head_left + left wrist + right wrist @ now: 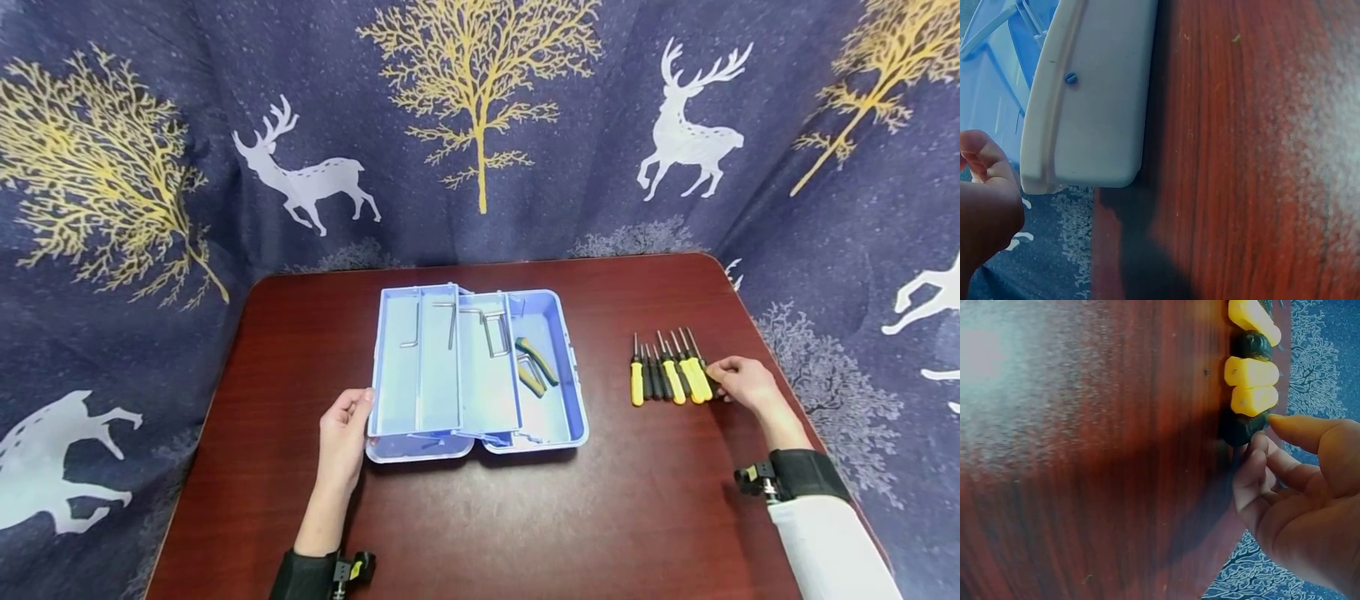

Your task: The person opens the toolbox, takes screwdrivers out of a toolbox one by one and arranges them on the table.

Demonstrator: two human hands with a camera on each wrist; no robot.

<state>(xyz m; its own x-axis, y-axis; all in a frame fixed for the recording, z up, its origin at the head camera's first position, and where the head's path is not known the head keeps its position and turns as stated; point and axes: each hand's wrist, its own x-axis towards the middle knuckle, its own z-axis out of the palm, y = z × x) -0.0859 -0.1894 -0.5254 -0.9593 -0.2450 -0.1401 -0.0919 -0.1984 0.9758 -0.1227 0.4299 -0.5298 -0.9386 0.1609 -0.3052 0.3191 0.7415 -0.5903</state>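
A blue toolbox [579,400] stands opened on the table, its trays spread out to the left. My left hand [343,433] holds the left edge of the outer tray, thumb at the rim; in the left wrist view its fingers are curled beside the box. At the right end of a row of screwdrivers [678,385], my right hand [746,382] pinches a black-handled screwdriver [1246,429] between thumb and fingers. The row mixes yellow and black handles, shafts pointing to the back. Hex keys [452,327] lie in the trays, and pliers [542,358] with green-and-yellow handles rest in the deep compartment.
The dark red wooden table [525,525] has rounded back corners. Behind it and at the sides hangs a blue curtain [420,167] with deer and trees. The table's right edge runs close by the right hand.
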